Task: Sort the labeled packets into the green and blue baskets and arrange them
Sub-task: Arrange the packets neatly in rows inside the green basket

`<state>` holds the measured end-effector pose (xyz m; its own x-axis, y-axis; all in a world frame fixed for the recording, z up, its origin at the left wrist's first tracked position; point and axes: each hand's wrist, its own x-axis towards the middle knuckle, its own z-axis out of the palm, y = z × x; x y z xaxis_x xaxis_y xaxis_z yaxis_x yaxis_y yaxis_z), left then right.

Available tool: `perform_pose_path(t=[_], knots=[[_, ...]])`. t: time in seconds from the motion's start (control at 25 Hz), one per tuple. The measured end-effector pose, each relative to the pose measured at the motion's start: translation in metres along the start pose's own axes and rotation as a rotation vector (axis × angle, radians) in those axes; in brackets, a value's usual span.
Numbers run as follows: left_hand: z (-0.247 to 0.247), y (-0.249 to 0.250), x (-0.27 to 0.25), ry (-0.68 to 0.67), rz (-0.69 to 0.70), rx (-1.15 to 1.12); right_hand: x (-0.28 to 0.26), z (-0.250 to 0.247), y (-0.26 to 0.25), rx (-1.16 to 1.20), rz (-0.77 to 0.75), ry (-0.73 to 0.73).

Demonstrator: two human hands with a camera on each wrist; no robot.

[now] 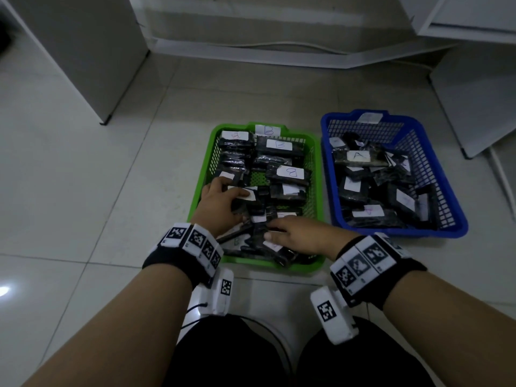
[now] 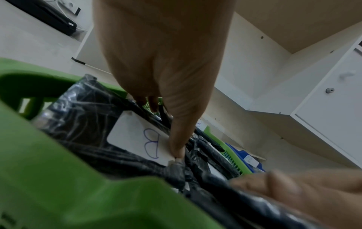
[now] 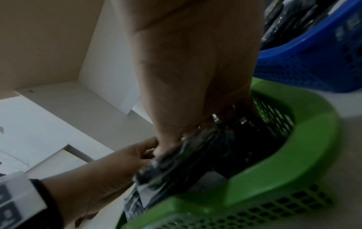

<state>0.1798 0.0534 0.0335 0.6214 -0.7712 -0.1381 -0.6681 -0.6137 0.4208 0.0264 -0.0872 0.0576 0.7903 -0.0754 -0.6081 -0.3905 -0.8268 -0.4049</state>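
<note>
The green basket (image 1: 199, 191) holds several black packets with white B labels. My left hand (image 1: 234, 188) is in its near-left part and pinches a B packet (image 2: 135, 139), thumb on the label and fingers curled behind it. My right hand (image 1: 269, 231) reaches in from the near right. Its thumb and fingers grip a black packet (image 3: 188, 153) standing on edge by the front rim. To the right, the blue basket (image 1: 458, 219) holds several black packets, one marked A (image 1: 357, 155). Both hands nearly touch over the packets.
Both baskets stand on a pale tiled floor (image 1: 97, 191). White cabinets stand at the back left (image 1: 83, 57) and right (image 1: 480, 93), with a cable (image 1: 279, 44) along the wall base. My knees (image 1: 231, 356) are just in front of the green basket.
</note>
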Motion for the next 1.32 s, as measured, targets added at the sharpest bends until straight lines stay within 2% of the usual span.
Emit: perform_pose_path(t=[0.12,0.24,0.4,0.6,0.72,0.84,1.0,1.04,1.08,1.16,1.24,1.32], knots=[[0.000,0.001,0.000,-0.008,-0.011,-0.018,-0.002,0.005,0.006,0.042,-0.051,0.043],[0.000,0.001,-0.002,-0.007,0.002,-0.017,-0.008,0.001,0.006,0.097,-0.087,0.022],[-0.003,0.001,-0.003,0.055,0.159,-0.098,-0.017,-0.003,0.001,0.113,-0.108,0.039],[-0.012,0.016,-0.005,-0.196,0.225,-0.166,-0.013,-0.014,0.010,0.139,0.017,0.299],[-0.008,0.021,-0.006,-0.320,0.269,-0.022,-0.008,-0.022,0.014,0.110,0.048,0.247],[-0.006,0.025,-0.005,-0.269,0.291,0.100,-0.004,-0.027,0.014,0.070,0.056,0.253],[-0.005,0.028,-0.004,-0.189,0.235,0.168,-0.017,-0.046,0.009,0.289,0.023,0.513],[-0.004,0.028,-0.004,-0.182,0.236,0.194,-0.020,-0.049,0.007,0.348,0.000,0.539],[-0.003,0.029,-0.004,-0.180,0.243,0.226,-0.022,-0.051,0.005,0.371,-0.023,0.520],[0.000,0.029,-0.004,-0.176,0.247,0.259,-0.020,-0.046,0.006,0.314,-0.038,0.375],[0.000,0.027,-0.004,-0.179,0.247,0.236,-0.017,-0.034,0.009,0.165,-0.012,0.194],[-0.003,0.026,-0.004,-0.210,0.243,0.213,-0.015,-0.025,0.012,-0.002,0.005,0.088]])
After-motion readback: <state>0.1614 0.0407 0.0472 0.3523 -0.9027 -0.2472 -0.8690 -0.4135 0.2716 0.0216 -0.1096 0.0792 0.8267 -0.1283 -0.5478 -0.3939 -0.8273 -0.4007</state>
